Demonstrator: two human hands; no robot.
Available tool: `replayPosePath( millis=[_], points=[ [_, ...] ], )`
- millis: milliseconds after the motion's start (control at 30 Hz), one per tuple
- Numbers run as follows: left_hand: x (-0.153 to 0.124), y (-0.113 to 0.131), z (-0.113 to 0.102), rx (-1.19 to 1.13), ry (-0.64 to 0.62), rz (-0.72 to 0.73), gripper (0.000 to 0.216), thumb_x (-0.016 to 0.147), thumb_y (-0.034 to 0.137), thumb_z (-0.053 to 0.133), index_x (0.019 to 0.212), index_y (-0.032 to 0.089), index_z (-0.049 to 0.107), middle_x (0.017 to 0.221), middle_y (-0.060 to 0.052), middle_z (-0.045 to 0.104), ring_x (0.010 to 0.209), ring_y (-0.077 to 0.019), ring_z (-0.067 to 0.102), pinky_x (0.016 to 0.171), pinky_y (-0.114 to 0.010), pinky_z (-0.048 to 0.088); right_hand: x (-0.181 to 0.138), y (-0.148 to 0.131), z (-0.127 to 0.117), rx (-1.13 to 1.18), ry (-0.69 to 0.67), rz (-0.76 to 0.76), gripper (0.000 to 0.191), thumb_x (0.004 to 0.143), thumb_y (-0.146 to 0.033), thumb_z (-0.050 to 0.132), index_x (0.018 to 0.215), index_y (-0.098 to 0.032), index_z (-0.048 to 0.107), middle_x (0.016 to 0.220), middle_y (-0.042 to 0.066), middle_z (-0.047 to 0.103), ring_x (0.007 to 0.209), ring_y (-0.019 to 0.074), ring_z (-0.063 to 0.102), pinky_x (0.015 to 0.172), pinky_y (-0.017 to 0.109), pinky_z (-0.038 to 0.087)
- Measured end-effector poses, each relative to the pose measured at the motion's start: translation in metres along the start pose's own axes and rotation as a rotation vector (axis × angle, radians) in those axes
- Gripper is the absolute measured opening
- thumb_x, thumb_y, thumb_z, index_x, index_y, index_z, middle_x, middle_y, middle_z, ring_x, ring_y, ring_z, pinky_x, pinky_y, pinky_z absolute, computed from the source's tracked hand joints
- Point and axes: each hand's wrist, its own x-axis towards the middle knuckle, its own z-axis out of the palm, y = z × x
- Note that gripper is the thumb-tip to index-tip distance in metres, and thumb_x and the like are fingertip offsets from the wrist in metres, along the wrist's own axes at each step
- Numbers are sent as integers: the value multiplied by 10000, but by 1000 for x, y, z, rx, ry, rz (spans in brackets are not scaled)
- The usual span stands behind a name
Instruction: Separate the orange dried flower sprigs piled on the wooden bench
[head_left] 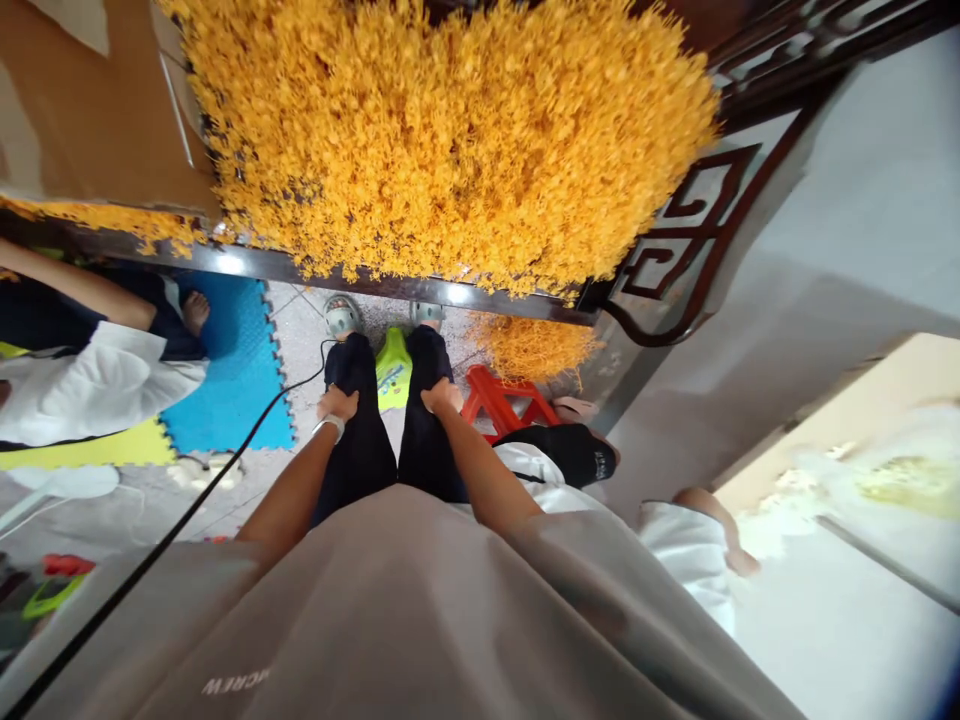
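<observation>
Sprigs of small, frilly yellow-orange flowers (450, 150) lie in a thick heap over the dark, glossy wooden counter (259, 262), spilling past its front edge. Both hands are well apart from them: the left hand (339, 404), with a pale band at the wrist, and the right hand (441, 396) each rest on one leg of the dark trousers (356, 440). Whether either grip clasps the cloth or merely lies on it, I cannot tell; neither holds a flower.

The work seems at rest. A large quantity is gathered on the counter, while a loose orange tangle (532, 350) lies on the floor beneath its right end; how much has been dealt with cannot be judged.

A brown cardboard box (97, 120) hides part of the counter's left side. A lime-green plastic-looking item (394, 365) sits between the feet, a red plastic stool (502, 400) stands beside the right leg, and a thin black cable (247, 440) crosses at left, near a blue foam mat (232, 370) and a seated co-worker in white (112, 380).
</observation>
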Motion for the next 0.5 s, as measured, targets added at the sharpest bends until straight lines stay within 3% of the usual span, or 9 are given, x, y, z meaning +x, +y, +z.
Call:
replayPosePath(
  millis=[167, 267, 367, 500],
  points=[
    [10, 25, -38, -53, 49, 75, 707, 910, 562, 695, 1441, 101, 622, 1414, -246, 700, 1310, -405, 684, 1064, -472, 569, 8, -33, -40, -9, 35, -92, 418, 1029, -409, 709, 1340, -133, 666, 1348, 139, 677, 1201, 261, 690, 1039, 480, 595],
    [15, 31, -47, -60, 60, 91, 684, 891, 557, 716, 1414, 121, 655, 1385, -235, 721, 1292, -411, 694, 1055, -480, 579, 13, -43, -52, -11, 47, -117, 405, 1030, -402, 710, 1328, -131, 671, 1335, 136, 682, 1194, 258, 693, 1034, 477, 598],
    [10, 27, -38, -39, 62, 78, 710, 905, 551, 692, 1441, 90, 631, 1403, -261, 703, 1317, -423, 676, 1081, -495, 564, 12, -37, -48, -15, 41, -108, 391, 1031, -399, 709, 1321, -138, 675, 1327, 128, 688, 1186, 253, 696, 1031, 475, 600],
    [-6, 14, -6, 9, 28, 33, 773, 923, 525, 653, 1507, 29, 552, 1388, -312, 689, 1330, -452, 660, 1091, -525, 552, 6, -16, -25, -25, 27, -57, 414, 1033, -415, 704, 1338, -139, 666, 1336, 132, 684, 1194, 258, 694, 1042, 486, 593]
  ],
)
